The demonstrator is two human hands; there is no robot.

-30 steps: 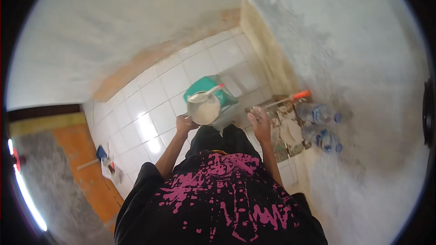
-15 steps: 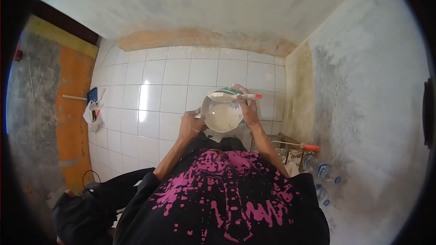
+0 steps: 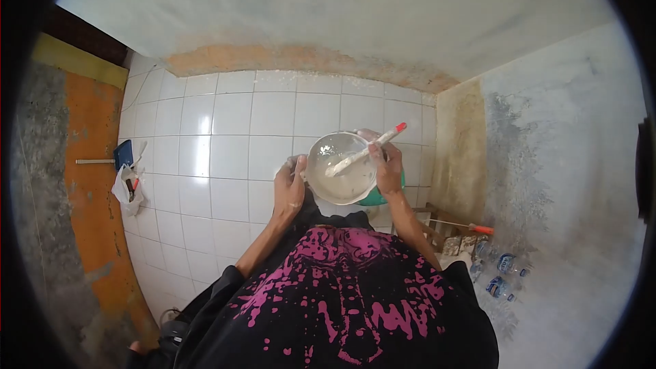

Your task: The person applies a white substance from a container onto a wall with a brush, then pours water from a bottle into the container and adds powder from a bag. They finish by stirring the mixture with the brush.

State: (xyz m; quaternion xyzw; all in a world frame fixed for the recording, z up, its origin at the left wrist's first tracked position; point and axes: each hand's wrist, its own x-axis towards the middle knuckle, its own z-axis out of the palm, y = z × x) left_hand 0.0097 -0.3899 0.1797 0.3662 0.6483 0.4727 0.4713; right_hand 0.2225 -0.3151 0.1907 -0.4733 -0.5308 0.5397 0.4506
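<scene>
A white bowl (image 3: 355, 188) with a pale, wet mixture in it is held up in front of my black and pink shirt. My left hand (image 3: 290, 184) grips its left rim, thumb on top. At the right rim, my right hand (image 3: 386, 164) holds a whitish brush (image 3: 365, 152) with a red handle end. The brush slants down to the left, its lower end in the mixture. Part of a green container (image 3: 375, 198) shows below and behind the bowl.
White floor tiles lead to a patchy wall (image 3: 273, 58). A blue dustpan (image 3: 123, 154) and a white plastic bag (image 3: 125, 190) lie at the left. Plastic bottles (image 3: 501, 288) and an orange-handled tool (image 3: 481, 229) are at the right, beside a wooden stool. Another person's dark clothing shows lower left.
The brush has gone from lying across the bowl's top to slanting into the mixture. The bowl has shifted slightly right, and the green container shows lower right of it. The other person shows less.
</scene>
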